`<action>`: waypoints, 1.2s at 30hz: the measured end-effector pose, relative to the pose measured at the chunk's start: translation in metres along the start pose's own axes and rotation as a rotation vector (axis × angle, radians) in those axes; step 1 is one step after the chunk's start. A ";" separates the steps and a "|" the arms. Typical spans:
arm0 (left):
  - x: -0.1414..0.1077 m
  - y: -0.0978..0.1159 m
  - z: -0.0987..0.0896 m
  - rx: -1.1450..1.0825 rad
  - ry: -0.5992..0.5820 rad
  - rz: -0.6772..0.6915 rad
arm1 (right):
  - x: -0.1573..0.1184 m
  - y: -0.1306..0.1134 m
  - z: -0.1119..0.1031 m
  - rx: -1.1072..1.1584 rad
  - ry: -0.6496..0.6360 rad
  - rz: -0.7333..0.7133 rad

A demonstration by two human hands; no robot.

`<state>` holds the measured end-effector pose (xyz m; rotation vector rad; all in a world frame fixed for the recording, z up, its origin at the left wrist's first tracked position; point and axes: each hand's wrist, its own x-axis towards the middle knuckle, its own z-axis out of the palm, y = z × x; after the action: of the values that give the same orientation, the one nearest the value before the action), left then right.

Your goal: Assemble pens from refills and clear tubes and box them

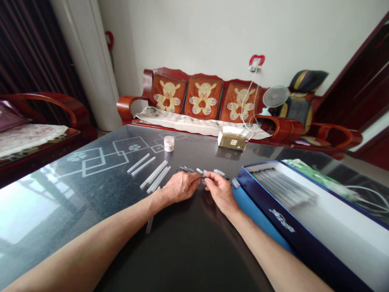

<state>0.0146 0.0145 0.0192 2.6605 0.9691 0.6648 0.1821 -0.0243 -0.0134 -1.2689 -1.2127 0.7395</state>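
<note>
At bottom centre, left hand (180, 187) and right hand (220, 192) close together above a dark glass table top (188, 251), fingers bent inward. Right thumb and forefinger (206, 174) pinched on a small thin piece (201, 177); left fingers (194, 181) curled just beside it, grip impossible to tell. Best handling for something this thin: a light, steady pinch, wrists low. Just beyond, short dark-tipped pieces (186, 169) and loose clear sticks (154, 174) in a scattered row. At right, an open blue box (273, 211) with more clear sticks (282, 186) packed inside. Farther up, a white jar (169, 143), a brown packet (232, 140), then a red wooden sofa (200, 97). Small piece mostly hidden by fingertips; one stick partly under the left wrist; box cut off at the right edge.
</note>
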 end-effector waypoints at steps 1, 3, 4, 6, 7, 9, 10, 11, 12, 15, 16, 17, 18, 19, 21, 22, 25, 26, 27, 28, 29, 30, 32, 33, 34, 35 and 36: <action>0.000 0.000 0.000 0.001 0.000 -0.003 | 0.000 0.000 0.000 -0.006 -0.005 -0.006; 0.000 0.000 0.000 0.009 -0.001 -0.008 | 0.000 0.000 0.000 -0.021 -0.016 -0.022; 0.000 0.000 0.000 0.015 -0.002 -0.009 | 0.000 -0.001 0.000 -0.029 -0.022 -0.031; 0.000 0.000 -0.001 0.024 -0.006 -0.008 | 0.000 -0.001 0.000 -0.044 -0.032 -0.047; 0.000 0.000 -0.001 0.028 -0.007 -0.006 | 0.000 -0.001 0.000 -0.051 -0.036 -0.052; 0.000 0.000 -0.001 0.033 -0.009 0.002 | 0.000 -0.002 0.000 -0.062 -0.045 -0.055; 0.000 0.000 0.000 0.037 -0.008 0.010 | 0.000 -0.002 0.000 -0.064 -0.050 -0.051; 0.000 -0.001 0.000 0.045 -0.009 0.023 | 0.000 -0.002 0.000 -0.063 -0.056 -0.043; 0.001 -0.002 0.000 0.056 -0.009 0.041 | -0.001 -0.003 0.000 -0.059 -0.063 -0.033; 0.001 -0.004 0.002 0.101 -0.004 0.099 | -0.001 -0.003 0.000 -0.042 -0.075 0.000; 0.001 -0.005 0.002 0.116 0.000 0.111 | -0.002 -0.004 0.001 -0.036 -0.077 0.008; 0.002 -0.006 0.003 0.127 0.004 0.118 | -0.002 -0.004 0.001 -0.028 -0.082 0.016; 0.002 -0.007 0.003 0.135 0.009 0.122 | -0.002 -0.005 0.001 -0.018 -0.089 0.021; 0.002 -0.008 0.003 0.141 0.012 0.126 | -0.002 -0.005 0.001 -0.009 -0.097 0.024; 0.002 -0.009 0.003 0.145 0.011 0.135 | -0.003 -0.006 0.001 0.005 -0.110 0.029; 0.002 -0.010 0.003 0.145 0.008 0.138 | -0.003 -0.006 0.001 0.008 -0.113 0.033; 0.002 -0.010 0.001 0.148 -0.004 0.143 | -0.003 -0.008 0.001 -0.001 -0.117 0.041; 0.002 -0.009 -0.001 0.154 -0.007 0.145 | -0.004 -0.009 0.000 -0.010 -0.123 0.038; 0.002 -0.009 -0.002 0.161 -0.011 0.151 | -0.004 -0.010 0.000 -0.026 -0.129 0.033; 0.002 -0.009 -0.003 0.170 -0.016 0.159 | -0.004 -0.011 0.000 -0.049 -0.135 0.027; 0.002 -0.008 -0.005 0.179 -0.022 0.169 | -0.004 -0.012 -0.001 -0.077 -0.141 0.019; 0.002 -0.008 -0.006 0.188 -0.027 0.180 | -0.004 -0.013 -0.001 -0.110 -0.145 0.012; 0.001 -0.008 -0.008 0.203 -0.036 0.198 | -0.005 -0.015 0.000 -0.169 -0.147 0.008; 0.001 -0.008 -0.009 0.211 -0.038 0.205 | -0.005 -0.016 0.000 -0.191 -0.142 0.010; 0.001 -0.008 -0.010 0.220 -0.039 0.207 | -0.006 -0.017 0.001 -0.210 -0.135 0.011; 0.002 -0.008 -0.010 0.229 -0.038 0.206 | -0.006 -0.019 0.001 -0.227 -0.125 0.007; 0.002 -0.009 -0.010 0.237 -0.037 0.204 | -0.006 -0.020 0.001 -0.239 -0.118 0.000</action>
<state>0.0062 0.0227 0.0252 2.9992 0.8192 0.5695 0.1759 -0.0342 0.0035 -1.4358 -1.4306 0.6922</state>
